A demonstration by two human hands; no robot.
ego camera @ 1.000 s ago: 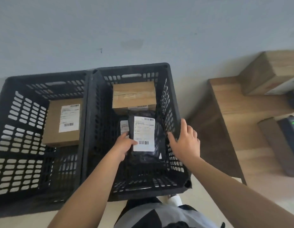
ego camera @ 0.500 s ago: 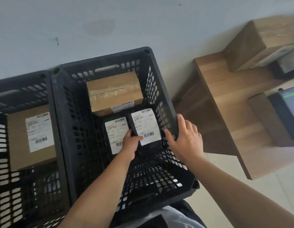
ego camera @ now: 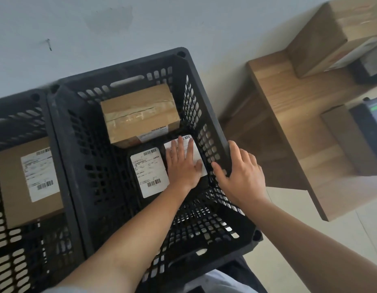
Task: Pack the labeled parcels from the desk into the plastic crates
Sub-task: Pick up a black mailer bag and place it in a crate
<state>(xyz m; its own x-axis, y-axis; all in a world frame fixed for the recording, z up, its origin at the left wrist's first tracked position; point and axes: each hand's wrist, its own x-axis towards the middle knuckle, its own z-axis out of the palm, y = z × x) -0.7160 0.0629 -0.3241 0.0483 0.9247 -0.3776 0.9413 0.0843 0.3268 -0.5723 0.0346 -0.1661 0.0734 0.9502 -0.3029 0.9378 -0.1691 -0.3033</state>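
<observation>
Two black plastic crates stand side by side on the floor. The right crate (ego camera: 206, 98) holds a taped cardboard box (ego camera: 139, 115) at the back and two black labeled parcels in front of it. My left hand (ego camera: 182, 163) lies flat, fingers straight, on the right black parcel (ego camera: 197, 153), pressing its white label. The left black parcel (ego camera: 149, 172) lies beside it, label up. My right hand (ego camera: 240, 172) grips the right crate's right rim, fingers curled over the edge. The left crate (ego camera: 58, 166) holds a brown labeled box (ego camera: 29, 180).
A wooden desk (ego camera: 297, 132) stands to the right of the crates. On it are a large cardboard box (ego camera: 335, 32), a smaller brown box (ego camera: 344, 136) and a dark device (ego camera: 371, 121). A pale wall runs behind the crates.
My left hand has gone from pinching the right black parcel's edge to lying flat on its label. The parcel has settled lower in the crate. The view has shifted left and closer.
</observation>
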